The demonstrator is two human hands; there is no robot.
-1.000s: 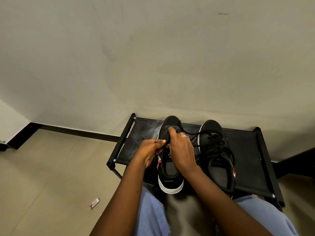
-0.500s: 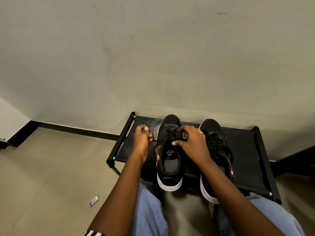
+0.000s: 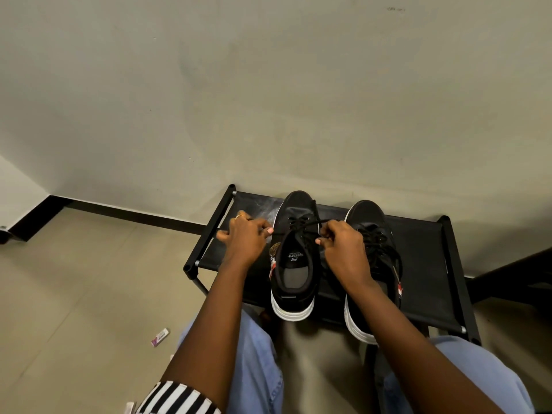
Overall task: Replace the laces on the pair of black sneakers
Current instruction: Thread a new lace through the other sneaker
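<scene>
Two hands pull one black lace (image 3: 301, 228) sideways across the left sneaker (image 3: 294, 258), which lies between them, toe toward the surface's (image 3: 424, 264) far edge. Left hand (image 3: 245, 239) and right hand (image 3: 343, 249) each pinch an end; the other sneaker (image 3: 373, 234) sits beside, already laced.

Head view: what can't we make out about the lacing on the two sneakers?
- Right sneaker: its heel and opening are covered by the right hand and forearm.
- Lace ends: buried in both fists; the left hand hides its grip.
- Left sneaker eyelets: black on black, too small to count.
- Wrapper on the floor: print too small to read.
- Rack lower tiers: hidden under its top panel.
</scene>
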